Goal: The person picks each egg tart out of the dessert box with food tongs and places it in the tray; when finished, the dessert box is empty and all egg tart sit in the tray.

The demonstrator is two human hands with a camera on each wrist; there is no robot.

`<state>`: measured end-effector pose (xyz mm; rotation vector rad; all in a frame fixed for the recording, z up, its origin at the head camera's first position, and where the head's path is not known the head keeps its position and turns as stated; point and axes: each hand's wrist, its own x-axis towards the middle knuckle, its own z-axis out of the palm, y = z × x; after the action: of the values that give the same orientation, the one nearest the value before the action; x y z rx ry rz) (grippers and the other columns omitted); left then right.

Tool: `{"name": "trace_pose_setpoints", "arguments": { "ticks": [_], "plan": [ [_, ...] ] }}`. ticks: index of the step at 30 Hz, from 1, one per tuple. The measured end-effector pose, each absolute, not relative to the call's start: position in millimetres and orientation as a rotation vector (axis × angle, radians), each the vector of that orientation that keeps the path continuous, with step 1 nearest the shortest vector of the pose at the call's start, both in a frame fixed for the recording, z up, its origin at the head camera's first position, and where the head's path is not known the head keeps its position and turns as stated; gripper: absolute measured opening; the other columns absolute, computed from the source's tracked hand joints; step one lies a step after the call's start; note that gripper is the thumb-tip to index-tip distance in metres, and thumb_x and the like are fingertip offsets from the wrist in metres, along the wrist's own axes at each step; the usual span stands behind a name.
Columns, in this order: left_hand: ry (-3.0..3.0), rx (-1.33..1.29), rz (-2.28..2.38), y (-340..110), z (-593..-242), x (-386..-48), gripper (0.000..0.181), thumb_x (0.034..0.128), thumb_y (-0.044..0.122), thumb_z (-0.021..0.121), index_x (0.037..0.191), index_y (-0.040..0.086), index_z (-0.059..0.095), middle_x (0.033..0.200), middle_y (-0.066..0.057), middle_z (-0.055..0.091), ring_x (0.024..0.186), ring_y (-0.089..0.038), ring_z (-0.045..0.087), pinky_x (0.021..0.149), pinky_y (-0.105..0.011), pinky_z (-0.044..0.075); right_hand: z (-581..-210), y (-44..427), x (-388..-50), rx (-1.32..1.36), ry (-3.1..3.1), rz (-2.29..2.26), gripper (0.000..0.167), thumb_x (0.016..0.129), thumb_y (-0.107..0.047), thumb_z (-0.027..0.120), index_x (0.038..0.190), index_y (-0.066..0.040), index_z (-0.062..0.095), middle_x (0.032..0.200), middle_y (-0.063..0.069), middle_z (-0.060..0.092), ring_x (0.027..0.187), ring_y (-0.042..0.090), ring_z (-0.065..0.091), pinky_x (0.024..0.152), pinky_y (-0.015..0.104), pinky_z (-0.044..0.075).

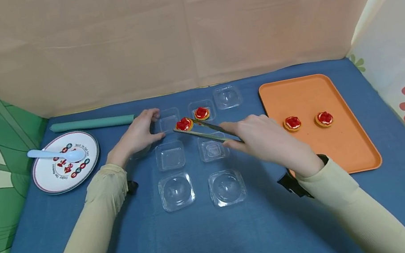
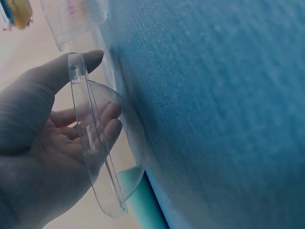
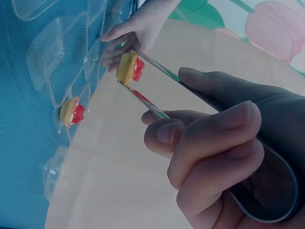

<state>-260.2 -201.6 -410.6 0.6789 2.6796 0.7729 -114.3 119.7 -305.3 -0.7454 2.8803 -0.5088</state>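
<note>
My right hand [image 1: 265, 138] grips metal food tongs [image 3: 200, 98]. Between the tongs' tips is a small tart [image 3: 127, 68] with a red and white topping, held above the table near the back clear plastic box [image 1: 169, 120]. My left hand [image 1: 137, 133] is at that box's left side, thumb and fingers spread apart; whether they press on it is unclear. A domed clear lid [image 2: 131, 138] stands in front of this hand in the left wrist view, partly hidden below it in the head view. Another tart [image 1: 202, 113] sits in the neighbouring box [image 1: 211, 106].
Two tarts, a left one [image 1: 292, 123] and a right one [image 1: 324, 119], lie on an orange tray [image 1: 313, 156]. Several clear boxes and lids [image 1: 176, 192] stand mid-table. At left are a plate [image 1: 46, 174] with a pale blue spoon [image 1: 57, 155] and a green rolling pin [image 1: 92, 123].
</note>
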Motion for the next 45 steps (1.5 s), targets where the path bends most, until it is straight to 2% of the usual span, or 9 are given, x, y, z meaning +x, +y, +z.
{"name": "trace_pose_setpoints", "arguments": {
  "ticks": [9, 13, 24, 34, 45],
  "plan": [
    [2.682, 0.681, 0.769, -201.6, -409.3, -260.2, 0.077, 0.0971, 0.01, 0.079, 0.157, -0.012, 0.036, 0.145, -0.03, 0.05, 0.136, -0.044, 0.051, 0.118, -0.057, 0.041, -305.2, 127.3, -106.4, -0.752, 2.862, -0.539, 0.035, 0.102, -0.023, 0.076, 0.132, -0.004, 0.071, 0.063, -0.003, 0.052, 0.049, 0.013, 0.045, 0.045, 0.027, 0.03],
    [2.677, 0.682, 0.763, -201.9, -409.7, -260.2, 0.077, 0.098, 0.01, 0.079, 0.157, -0.012, 0.035, 0.146, -0.03, 0.049, 0.137, -0.044, 0.051, 0.117, -0.058, 0.04, -304.8, 133.2, -101.9, -0.729, 2.86, -0.543, 0.041, 0.103, -0.024, 0.075, 0.139, -0.005, 0.069, 0.062, -0.004, 0.051, 0.048, 0.013, 0.043, 0.045, 0.027, 0.029],
    [2.679, 0.671, 0.758, -202.3, -410.3, -259.4, 0.078, 0.0987, 0.011, 0.078, 0.159, -0.01, 0.034, 0.146, -0.029, 0.049, 0.138, -0.044, 0.05, 0.117, -0.058, 0.04, -306.8, 152.8, -83.6, -0.663, 2.857, -0.553, 0.048, 0.102, -0.025, 0.076, 0.144, -0.005, 0.066, 0.061, -0.006, 0.047, 0.05, 0.013, 0.041, 0.046, 0.028, 0.031],
    [2.675, 0.685, 0.762, -202.5, -411.9, -260.3, 0.078, 0.0989, 0.011, 0.078, 0.159, -0.011, 0.034, 0.145, -0.029, 0.049, 0.137, -0.044, 0.05, 0.116, -0.057, 0.041, -313.1, 165.4, -70.7, -0.638, 2.891, -0.558, 0.048, 0.101, -0.024, 0.077, 0.143, -0.005, 0.066, 0.059, -0.008, 0.045, 0.053, 0.01, 0.043, 0.049, 0.03, 0.034],
    [2.666, 0.696, 0.762, -203.6, -411.6, -260.7, 0.077, 0.1001, 0.012, 0.077, 0.159, -0.011, 0.033, 0.146, -0.03, 0.048, 0.137, -0.044, 0.049, 0.117, -0.057, 0.041, -314.9, 173.4, -61.3, -0.609, 2.924, -0.533, 0.052, 0.101, -0.028, 0.077, 0.146, -0.004, 0.065, 0.058, -0.009, 0.044, 0.05, 0.009, 0.04, 0.048, 0.03, 0.031]
  ]
}}
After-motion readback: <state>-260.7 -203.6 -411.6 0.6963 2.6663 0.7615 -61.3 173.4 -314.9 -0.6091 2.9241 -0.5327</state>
